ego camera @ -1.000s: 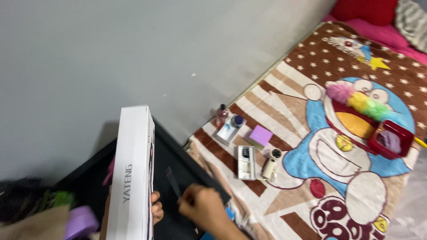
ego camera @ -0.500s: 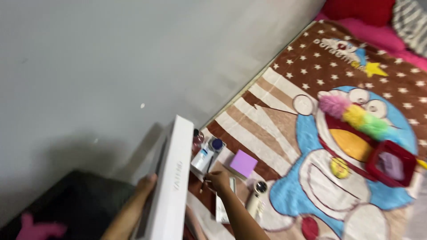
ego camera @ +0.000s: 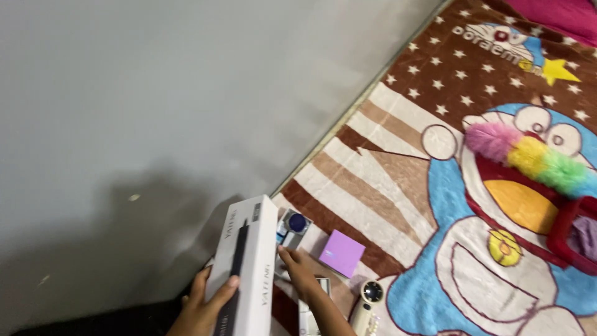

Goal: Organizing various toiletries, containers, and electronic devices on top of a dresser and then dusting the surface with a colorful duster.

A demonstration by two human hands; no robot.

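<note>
Left hand (ego camera: 205,305): grasping tall white cardboard box (ego camera: 245,267), long axis upright, by its lower end. Right hand (ego camera: 297,269): just beside box's right face, fingers curled; grip indeterminate. Patterned brown blanket (ego camera: 398,143) beneath.

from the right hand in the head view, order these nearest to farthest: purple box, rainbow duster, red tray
1. Purple box, just right of the right hand, on the blanket.
2. Rainbow duster, up and far right.
3. Red tray, at the right edge, slightly farther.
</note>
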